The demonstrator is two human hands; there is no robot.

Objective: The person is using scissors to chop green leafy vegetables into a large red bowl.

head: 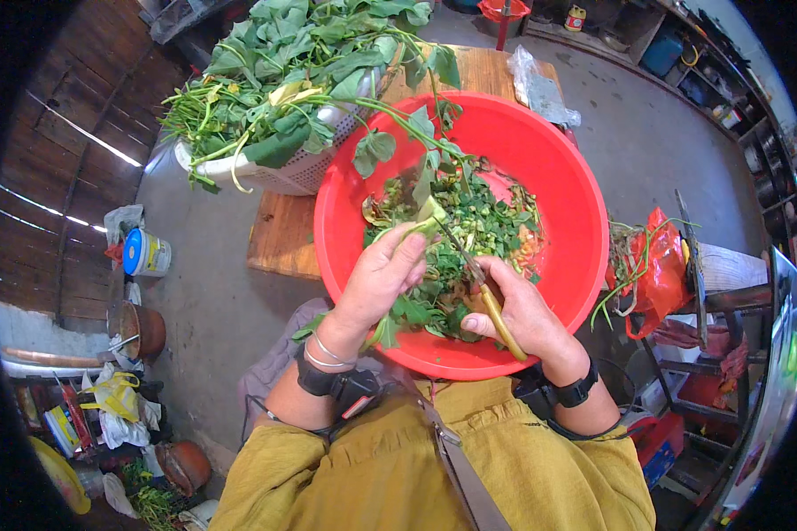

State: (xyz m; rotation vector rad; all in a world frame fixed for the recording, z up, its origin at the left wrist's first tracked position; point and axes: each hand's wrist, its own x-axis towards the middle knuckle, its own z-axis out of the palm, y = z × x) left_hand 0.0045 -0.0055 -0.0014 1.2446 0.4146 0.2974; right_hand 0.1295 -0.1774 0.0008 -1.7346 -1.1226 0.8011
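Observation:
A big red plastic basin (pixel 574 199) holds chopped green leaves and stems (pixel 481 216), with some orange bits at their right side. Over it, my left hand (pixel 385 269) grips leafy vine stems (pixel 398 119) that reach up toward a heap of greens. My right hand (pixel 521 305) is around the yellow handle of scissors (pixel 495 318), whose blades point up and left to the stems by my left fingertips. Whether the blades are parted is hard to tell. At upper left, a white perforated plastic basket (pixel 299 169) is piled with leafy vines (pixel 292 53).
The basin and basket rest on a wooden table (pixel 282 232). A clear plastic bag (pixel 541 89) lies on its far right corner. To the right hang a red plastic bag (pixel 661 272) and loose vines beside a metal rack. A white bucket with blue lid (pixel 147 252) stands at left.

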